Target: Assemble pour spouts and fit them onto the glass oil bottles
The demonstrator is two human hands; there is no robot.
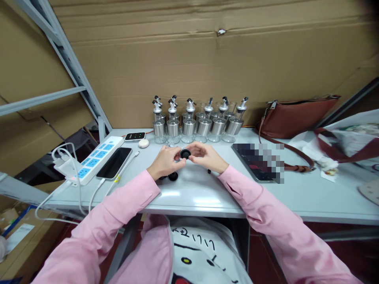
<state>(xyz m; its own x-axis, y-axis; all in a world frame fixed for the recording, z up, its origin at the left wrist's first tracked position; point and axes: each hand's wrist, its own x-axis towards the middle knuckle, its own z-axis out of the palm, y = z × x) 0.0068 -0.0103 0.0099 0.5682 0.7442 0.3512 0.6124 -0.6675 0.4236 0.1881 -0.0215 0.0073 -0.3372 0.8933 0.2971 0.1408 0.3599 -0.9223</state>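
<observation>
My left hand (166, 161) and my right hand (204, 156) meet over the middle of the grey table (195, 193). Together they pinch a small round black cap (185, 153), fingers curled round it from both sides. A second black cap (173, 176) lies on the table just below my left wrist, and a tiny dark piece (209, 171) sits near my right wrist. Behind my hands stands a row of several glass dispenser bottles (197, 126) with steel bands and pour spouts.
On the left lie a white power strip (94, 159) with a plugged charger, a black phone (115, 163), a small black device (135, 136) and a white oval case (143, 143). A tablet (254, 165), brown handbag (296, 118) and bags occupy the right. Cardboard lines the back.
</observation>
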